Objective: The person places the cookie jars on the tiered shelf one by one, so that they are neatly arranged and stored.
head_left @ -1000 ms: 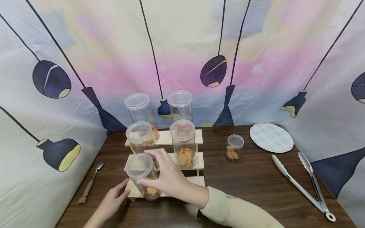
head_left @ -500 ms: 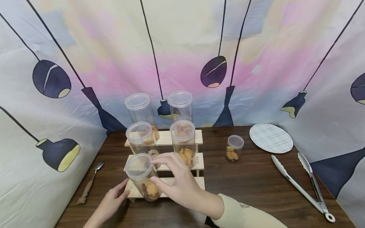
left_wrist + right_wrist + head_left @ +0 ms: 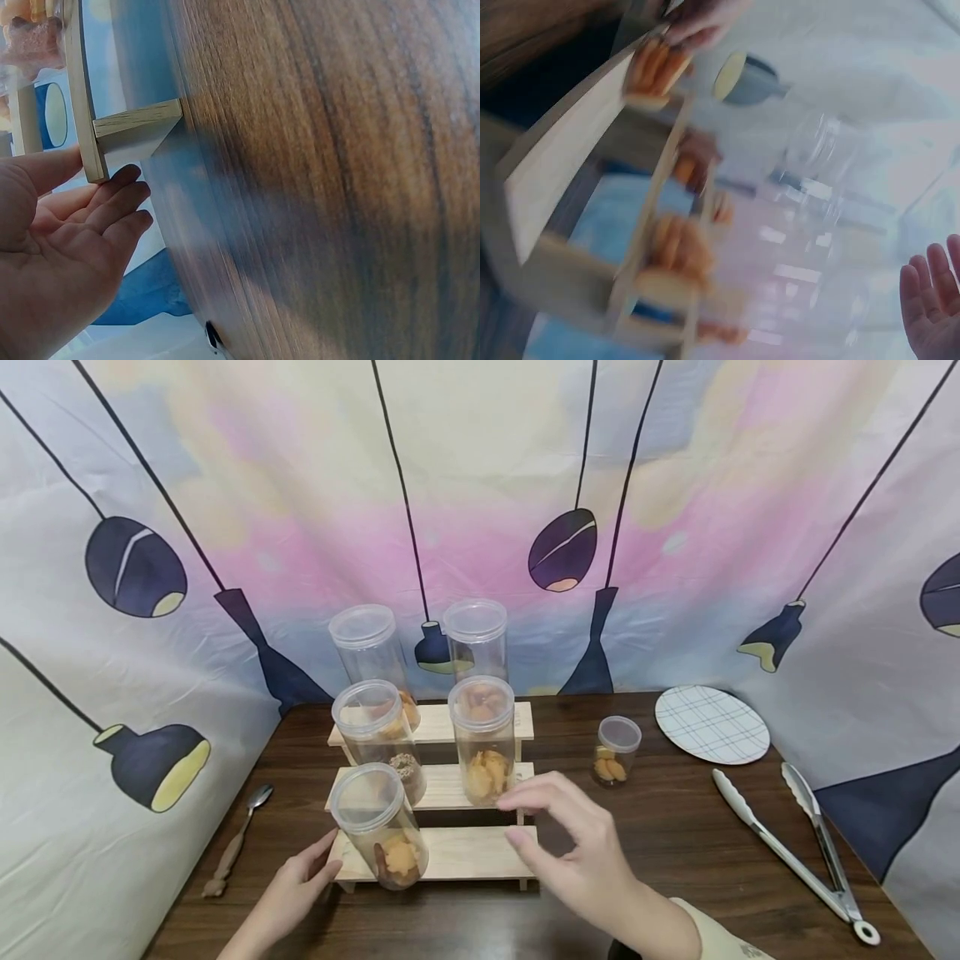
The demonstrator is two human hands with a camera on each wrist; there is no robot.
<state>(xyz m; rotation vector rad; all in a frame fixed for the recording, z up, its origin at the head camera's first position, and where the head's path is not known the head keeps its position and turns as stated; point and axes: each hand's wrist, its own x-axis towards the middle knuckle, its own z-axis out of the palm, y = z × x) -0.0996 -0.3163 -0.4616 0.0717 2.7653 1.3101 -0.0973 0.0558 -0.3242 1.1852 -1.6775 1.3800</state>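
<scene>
A three-tier wooden shelf (image 3: 480, 853) holds clear lidded jars of cookies. My left hand (image 3: 296, 889) grips the left end of its lowest tier; in the left wrist view the thumb lies on one face of the board (image 3: 82, 90) and the fingers curl behind the other. At the left of that tier stands a tall jar (image 3: 375, 835), leaning slightly in view. To the right of the shelf's front my right hand (image 3: 585, 852) hovers with fingers loosely bent, holding nothing. Nearest to it is the middle tier's right jar (image 3: 483, 747). The right wrist view is blurred.
Another jar (image 3: 371, 727) stands on the middle tier, with two jars (image 3: 367, 643) on the top tier. Rightward on the dark wooden table are a small nut jar (image 3: 617, 756), a checked plate (image 3: 712, 724) and tongs (image 3: 772, 852). A spoon (image 3: 236, 852) lies left.
My right hand has let go of the front jar and moved right, away from it. The jar stays on the lowest tier. My left hand has kept its place.
</scene>
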